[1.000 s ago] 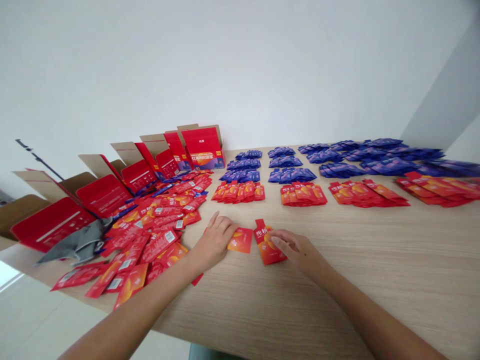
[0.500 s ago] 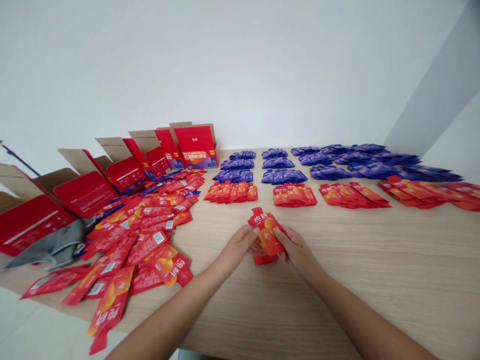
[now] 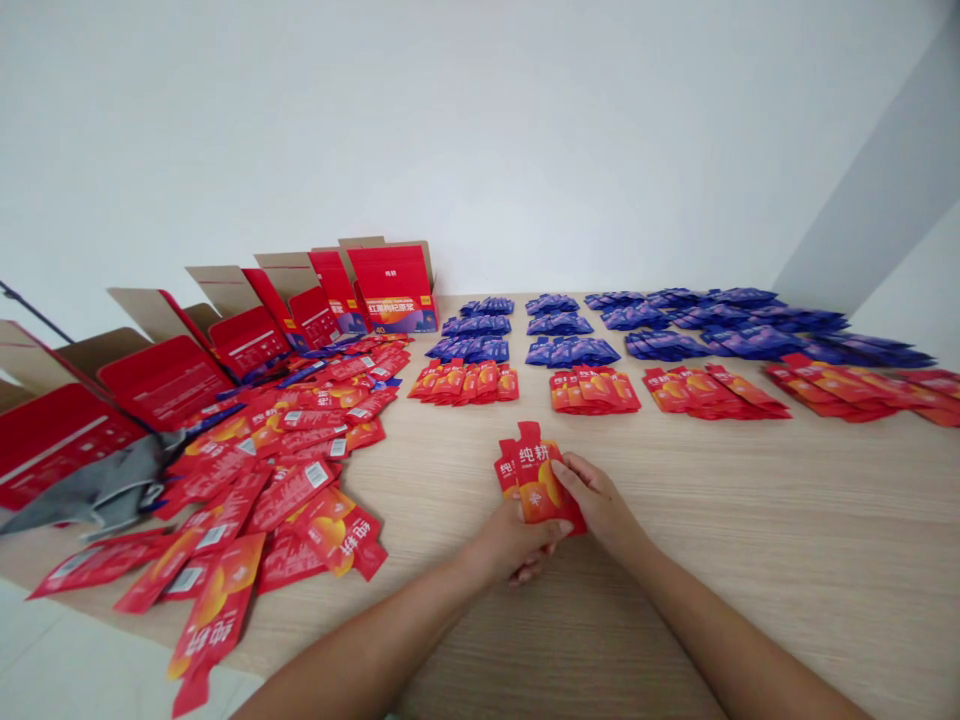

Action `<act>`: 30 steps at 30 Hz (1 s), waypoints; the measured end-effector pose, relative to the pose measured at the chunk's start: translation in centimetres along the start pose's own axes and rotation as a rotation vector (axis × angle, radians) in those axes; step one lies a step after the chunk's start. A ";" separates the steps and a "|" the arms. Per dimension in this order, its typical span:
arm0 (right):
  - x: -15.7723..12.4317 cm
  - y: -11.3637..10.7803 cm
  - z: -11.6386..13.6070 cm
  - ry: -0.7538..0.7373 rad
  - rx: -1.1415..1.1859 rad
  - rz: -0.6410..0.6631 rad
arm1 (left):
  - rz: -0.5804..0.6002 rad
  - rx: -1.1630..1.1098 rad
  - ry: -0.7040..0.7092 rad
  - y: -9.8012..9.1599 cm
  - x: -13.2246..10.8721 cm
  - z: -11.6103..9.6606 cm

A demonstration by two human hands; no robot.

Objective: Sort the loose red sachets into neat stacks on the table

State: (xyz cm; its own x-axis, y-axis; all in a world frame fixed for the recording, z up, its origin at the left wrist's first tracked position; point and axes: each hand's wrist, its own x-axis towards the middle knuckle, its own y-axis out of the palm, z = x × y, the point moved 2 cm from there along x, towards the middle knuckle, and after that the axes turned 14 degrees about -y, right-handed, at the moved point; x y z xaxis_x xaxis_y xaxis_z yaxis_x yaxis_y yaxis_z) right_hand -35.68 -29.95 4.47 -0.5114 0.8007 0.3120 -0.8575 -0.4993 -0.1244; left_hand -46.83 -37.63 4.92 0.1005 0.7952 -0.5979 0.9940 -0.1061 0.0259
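Note:
Both my hands hold a small stack of red sachets (image 3: 534,475) with white lettering, just above the wooden table (image 3: 750,540) near its middle. My left hand (image 3: 514,545) cups the stack from below with curled fingers. My right hand (image 3: 600,500) grips its right side, thumb lying on the top sachet. A second sachet edge peeks out on the left of the stack.
A loose heap of red sachets (image 3: 285,460) covers the table's left part, some hanging over the front edge. Open red cartons (image 3: 172,375) and a grey cloth (image 3: 105,490) lie at far left. Rows of red sachet piles (image 3: 592,388) and blue sachet piles (image 3: 570,350) line the back.
Earlier two sachets lay apart on the table under each hand. My hands brought them together into one stack, and now hold it slightly lower and closer to me.

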 end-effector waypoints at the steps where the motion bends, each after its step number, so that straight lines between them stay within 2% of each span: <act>1: 0.1 -0.1 -0.4 0.031 0.053 -0.009 | -0.022 0.049 0.010 -0.1 0.0 0.0; 3: 0.4 -0.6 -1.1 0.069 0.094 -0.044 | -0.090 0.173 0.045 -0.8 0.2 -0.2; 5: 0.6 -1.2 -1.6 0.082 0.056 -0.080 | -0.223 0.302 0.125 -2.2 0.5 -0.7; 8: 1.1 -1.8 -2.0 0.084 -0.119 -0.072 | -0.546 0.485 0.369 -4.9 0.8 -1.5; 10: 1.3 -1.7 -2.2 0.069 -0.321 -0.004 | -0.679 0.639 0.532 -5.8 1.0 -1.4; 13: 1.4 -1.0 -2.5 -0.081 -0.644 0.075 | -0.657 0.927 0.645 -5.3 1.7 -0.1; 16: 1.0 -0.1 -2.6 -0.300 -0.806 0.079 | -0.614 1.135 0.574 -4.3 2.5 1.1; 18: 0.7 0.4 -2.8 -0.370 -0.839 0.101 | -0.600 1.194 0.501 -4.0 2.6 1.2; 26: 0.6 0.8 -2.9 -0.299 -0.884 0.284 | -0.521 1.200 0.381 -4.6 1.7 -0.5; 30: 0.0 0.7 -2.4 -0.416 -0.857 0.298 | -0.439 1.124 0.315 -4.9 1.8 -0.7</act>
State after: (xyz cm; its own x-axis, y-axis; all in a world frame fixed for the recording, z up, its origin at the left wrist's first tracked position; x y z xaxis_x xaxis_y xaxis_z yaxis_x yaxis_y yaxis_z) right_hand -36.45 -29.47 2.10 -0.7924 0.4205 0.4419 -0.5319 -0.1218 -0.8380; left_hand -51.45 -35.25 4.25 -0.0702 0.9845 -0.1606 0.3743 -0.1232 -0.9191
